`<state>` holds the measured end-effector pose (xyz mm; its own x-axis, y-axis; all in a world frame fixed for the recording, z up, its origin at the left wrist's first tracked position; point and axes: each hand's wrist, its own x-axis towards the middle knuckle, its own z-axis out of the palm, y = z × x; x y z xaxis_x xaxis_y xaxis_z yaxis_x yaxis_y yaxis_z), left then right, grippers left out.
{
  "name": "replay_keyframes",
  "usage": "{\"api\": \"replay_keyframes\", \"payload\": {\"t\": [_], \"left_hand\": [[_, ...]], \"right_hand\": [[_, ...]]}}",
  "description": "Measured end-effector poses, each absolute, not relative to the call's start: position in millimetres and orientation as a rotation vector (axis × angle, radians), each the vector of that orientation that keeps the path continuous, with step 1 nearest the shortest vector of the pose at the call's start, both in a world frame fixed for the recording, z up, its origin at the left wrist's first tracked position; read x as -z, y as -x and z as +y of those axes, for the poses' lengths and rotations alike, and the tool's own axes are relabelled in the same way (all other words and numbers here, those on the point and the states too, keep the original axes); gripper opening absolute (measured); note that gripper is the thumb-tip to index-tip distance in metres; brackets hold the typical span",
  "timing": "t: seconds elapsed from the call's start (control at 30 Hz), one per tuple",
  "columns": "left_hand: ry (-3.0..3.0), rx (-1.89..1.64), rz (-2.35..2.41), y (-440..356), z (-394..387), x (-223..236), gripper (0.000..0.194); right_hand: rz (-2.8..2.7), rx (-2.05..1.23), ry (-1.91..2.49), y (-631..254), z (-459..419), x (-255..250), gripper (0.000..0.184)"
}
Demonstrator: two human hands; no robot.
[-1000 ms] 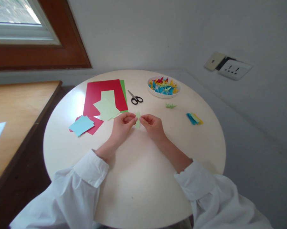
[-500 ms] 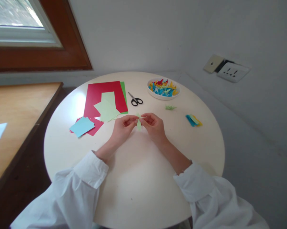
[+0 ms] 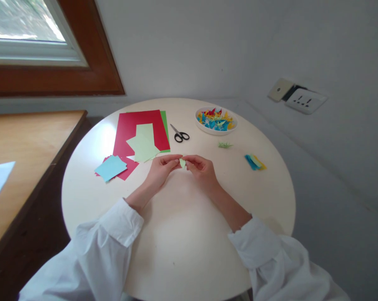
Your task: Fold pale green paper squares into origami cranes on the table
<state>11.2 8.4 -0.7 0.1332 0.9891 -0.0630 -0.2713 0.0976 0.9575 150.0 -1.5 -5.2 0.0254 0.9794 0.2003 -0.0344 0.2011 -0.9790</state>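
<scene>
Between my fingertips is a small piece of folded pale green paper [image 3: 183,163], held above the middle of the round white table [image 3: 182,234]. My left hand [image 3: 162,168] is closed, pinching the paper's left side between thumb and fingers. From the right, my right hand [image 3: 201,170] pinches the same paper, its fingers also closed. Parts of the paper are hidden by the fingertips. Small folded green paper pieces [image 3: 225,145] lie beyond my right hand. Scissors with black handles [image 3: 181,136] rest behind my hands, blades toward the far left.
A white dish [image 3: 216,133] at the back right holds many colourful folded paper cranes. Blue and yellow paper pieces [image 3: 254,162] lie at right. Red sheets [image 3: 124,129], pale green paper [image 3: 143,144] and light blue squares [image 3: 111,168] are at left. A wooden table [image 3: 34,146] stands further left.
The green paper has changed shape between my fingers: long points stuck out up and down before, now a smaller leaf-like part shows. The view has shifted slightly.
</scene>
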Motion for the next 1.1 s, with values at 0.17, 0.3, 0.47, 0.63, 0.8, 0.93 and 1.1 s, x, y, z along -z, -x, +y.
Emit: {"api": "replay_keyframes", "payload": {"t": [0.17, 0.3, 0.47, 0.63, 0.8, 0.93, 1.1], "left_hand": [[-1.053, -1.17, 0.97, -10, 8, 0, 0.02], [-1.119, -1.172, 0.98, -8, 10, 7, 0.019], [-1.229, -1.14, 0.945, -8, 10, 8, 0.021], [-1.247, -1.152, 0.938, -9, 9, 5, 0.03], [-1.286, -1.164, 0.977, -8, 11, 7, 0.026], [-1.341, -1.177, 1.033, -6, 13, 13, 0.024], [-1.354, -1.208, 1.023, -5, 15, 19, 0.021]], "right_hand": [[-1.196, -1.12, 1.032, -150, 0, 4, 0.013], [-1.171, -1.173, 0.993, -150, 0, 5, 0.014], [-1.156, -1.181, 1.035, -151, 1, 8, 0.012], [-1.134, -1.199, 1.067, -152, 4, 11, 0.015], [-1.157, -1.191, 1.07, -151, 7, 12, 0.015], [-1.148, -1.168, 1.071, -151, 7, 13, 0.012], [-1.183, -1.138, 1.075, -151, 7, 14, 0.012]]}}
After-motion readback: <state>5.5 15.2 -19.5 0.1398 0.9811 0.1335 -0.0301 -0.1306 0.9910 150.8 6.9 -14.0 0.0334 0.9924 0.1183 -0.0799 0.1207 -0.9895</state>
